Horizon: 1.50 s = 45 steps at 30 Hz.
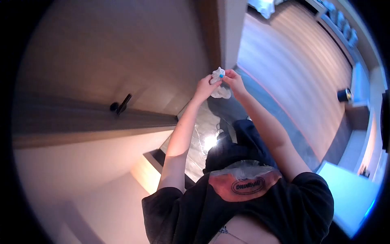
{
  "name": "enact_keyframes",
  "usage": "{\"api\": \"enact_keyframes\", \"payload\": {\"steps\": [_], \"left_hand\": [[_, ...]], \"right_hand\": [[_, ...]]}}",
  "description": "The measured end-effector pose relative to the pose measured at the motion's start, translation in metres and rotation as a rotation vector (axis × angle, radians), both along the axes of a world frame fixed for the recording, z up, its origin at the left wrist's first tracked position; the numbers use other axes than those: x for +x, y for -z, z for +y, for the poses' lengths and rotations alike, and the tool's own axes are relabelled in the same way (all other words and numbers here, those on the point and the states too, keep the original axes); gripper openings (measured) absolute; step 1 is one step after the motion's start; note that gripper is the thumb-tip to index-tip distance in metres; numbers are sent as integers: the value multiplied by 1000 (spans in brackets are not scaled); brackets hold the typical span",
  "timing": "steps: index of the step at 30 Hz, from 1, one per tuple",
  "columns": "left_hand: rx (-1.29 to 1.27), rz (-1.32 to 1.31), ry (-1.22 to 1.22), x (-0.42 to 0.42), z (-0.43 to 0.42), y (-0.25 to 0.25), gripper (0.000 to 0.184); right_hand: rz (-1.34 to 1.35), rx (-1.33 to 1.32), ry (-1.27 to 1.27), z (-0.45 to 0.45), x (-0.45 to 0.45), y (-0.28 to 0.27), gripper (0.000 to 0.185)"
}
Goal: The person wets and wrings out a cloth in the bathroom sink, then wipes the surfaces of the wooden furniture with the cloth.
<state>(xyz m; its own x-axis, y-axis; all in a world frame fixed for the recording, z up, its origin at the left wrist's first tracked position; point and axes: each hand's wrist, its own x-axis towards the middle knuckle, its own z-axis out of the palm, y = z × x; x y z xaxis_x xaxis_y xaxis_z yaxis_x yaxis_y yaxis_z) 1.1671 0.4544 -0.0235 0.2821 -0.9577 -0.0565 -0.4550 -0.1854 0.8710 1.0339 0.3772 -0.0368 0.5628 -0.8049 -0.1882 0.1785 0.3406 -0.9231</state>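
Observation:
In front of my body, near the middle of the head view, a crumpled white cloth-like thing (220, 93) hangs between my hands; its exact kind does not show. My left hand (204, 87) is closed on its left side, with the thumb and fingers pinching it. On the other side my right hand (235, 82) pinches near its upper right edge. A small bright blue spot (222, 76) shows by the right fingertips; I cannot tell whether it belongs to the white thing. Part of the white thing bunches up above the fingers, and a looser fold droops below.
A large brown door (122, 53) with a black handle (121, 105) fills the left. Grey tile floor (199, 136) lies below, meeting wood flooring (292, 61) at the right. A dark cylinder (344, 95) and a pale bright surface (349, 195) are farther right.

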Motion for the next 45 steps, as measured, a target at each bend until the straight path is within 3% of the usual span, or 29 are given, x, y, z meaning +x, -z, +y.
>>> {"api": "enact_keyframes", "payload": {"steps": [2, 5, 11, 14, 20, 22, 26, 29, 33, 36, 39, 40, 43, 45], "left_hand": [[32, 12, 113, -31, -16, 2, 31], [62, 57, 282, -83, -36, -3, 28], [35, 354, 564, -212, -78, 21, 33], [184, 378, 686, -302, -90, 5, 33], [202, 459, 738, -448, -101, 4, 26], [143, 620, 716, -501, -105, 9, 24], [133, 672, 835, -597, -107, 8, 27], [188, 663, 975, -643, -112, 2, 29], [338, 673, 1084, -689, -116, -2, 25], [454, 709, 1007, -715, -128, 2, 30], [550, 701, 991, -731, -143, 12, 33], [547, 720, 1016, -735, -153, 14, 31], [450, 629, 1063, -746, -190, 17, 27], [492, 723, 1078, -748, -224, 21, 20]], "right_hand": [[14, -106, 100, -8, -44, 5, 12], [41, -27, 224, -10, -111, -4, 13], [-50, 76, 260, -5, -262, -1, 37], [-98, 55, 186, 0, -351, -18, 44], [112, -159, 393, 10, -488, -6, 43], [76, -132, 552, 17, -528, -9, 38], [181, -70, 816, 31, -607, -2, 24], [55, -1, 771, 41, -671, 12, 15], [77, 47, 741, 61, -715, -13, 17], [232, -188, 862, 59, -718, -3, 19], [418, -181, 776, 54, -725, 15, 19], [433, -48, 745, 52, -728, 7, 19], [472, -107, 843, 29, -741, 17, 14], [486, -160, 940, 9, -750, 15, 10]]}}
